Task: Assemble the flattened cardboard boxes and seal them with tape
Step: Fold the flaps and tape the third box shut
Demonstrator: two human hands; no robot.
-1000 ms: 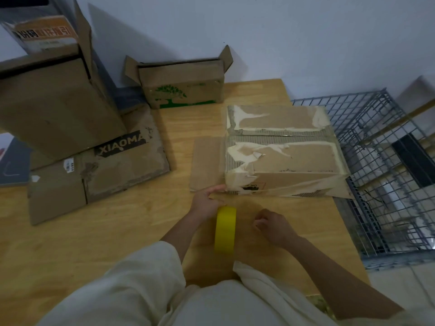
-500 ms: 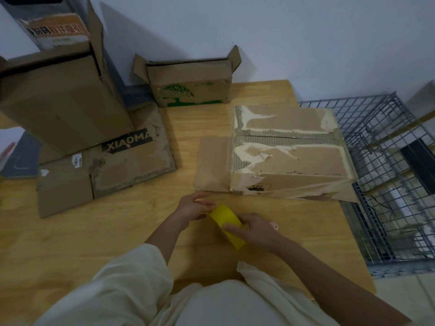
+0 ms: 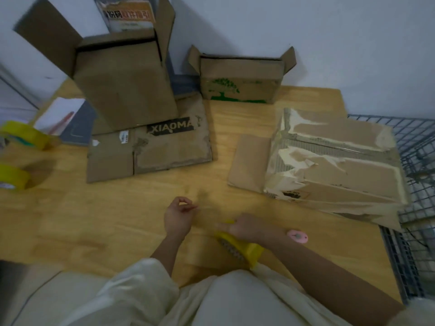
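Tape is what the person holds low in the middle of the frame: a yellow roll of tape (image 3: 244, 249) lies tilted on the wooden surface (image 3: 117, 220), and the right hand (image 3: 244, 228) is clamped on its top edge. The left hand (image 3: 177, 216) sits just to the left of it, apart from the roll, with thumb and finger pinched together; if a thin strip of tape is between them, the blur hides it. A small pink cutter (image 3: 297, 236) lies just right of the right hand. At the right of the frame sits a torn flat box (image 3: 334, 161) with old pale tape peeling off it, partly hanging over a wire rack (image 3: 419, 208) at the right edge. In the middle left a flat box with black letters (image 3: 150, 147) lies on the surface, and a tall open box (image 3: 124, 74) stands on its far end. Behind, near the wall, a small open box with a green tree print (image 3: 240, 83) stands with its flaps up. At the far left edge are two more yellow tape rolls (image 3: 26, 135), one above the other, and some white paper (image 3: 58, 114) near them. Cream sleeves (image 3: 131, 290) fill the bottom of the frame.
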